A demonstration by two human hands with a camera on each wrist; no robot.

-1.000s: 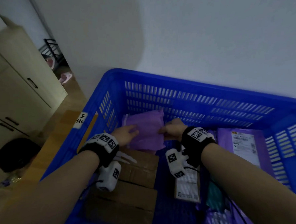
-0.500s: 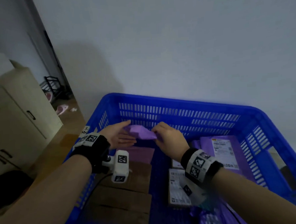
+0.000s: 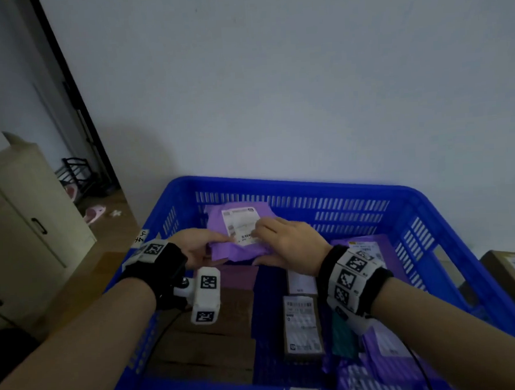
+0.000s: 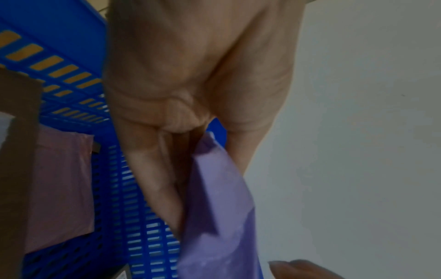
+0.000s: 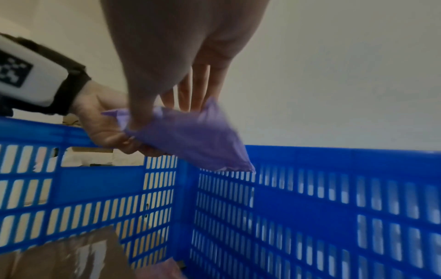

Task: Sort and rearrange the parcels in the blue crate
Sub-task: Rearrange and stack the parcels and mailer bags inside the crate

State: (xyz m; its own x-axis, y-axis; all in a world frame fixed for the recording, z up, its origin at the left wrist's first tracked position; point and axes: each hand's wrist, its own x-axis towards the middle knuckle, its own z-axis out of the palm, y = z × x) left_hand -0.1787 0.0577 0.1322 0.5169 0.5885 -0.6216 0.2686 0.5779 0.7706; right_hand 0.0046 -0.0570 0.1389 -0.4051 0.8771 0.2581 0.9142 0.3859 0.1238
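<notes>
Both hands hold one purple mailer bag (image 3: 237, 237) above the far left part of the blue crate (image 3: 430, 212), its white shipping label (image 3: 242, 226) facing up. My left hand (image 3: 198, 247) pinches its left edge, thumb on top and fingers (image 4: 164, 188) beneath the purple mailer bag (image 4: 222, 217). My right hand (image 3: 285, 244) grips the right side, thumb under and fingers over the label. From the right wrist view the purple mailer bag (image 5: 190, 137) hangs at about the height of the blue crate (image 5: 334, 207) rim, with the left hand (image 5: 105, 124) at its far end.
On the crate floor lie brown cardboard boxes (image 3: 210, 346) at the left, a pink mailer (image 3: 239, 277), small labelled parcels (image 3: 302, 326) in the middle, and purple mailers (image 3: 369, 254) at the right. A beige cabinet (image 3: 22, 237) stands left; another box (image 3: 514, 271) sits outside, right.
The purple mailer has been lifted from the crate's far left corner and turned over, so its white label now faces up. Both hands rose with it.
</notes>
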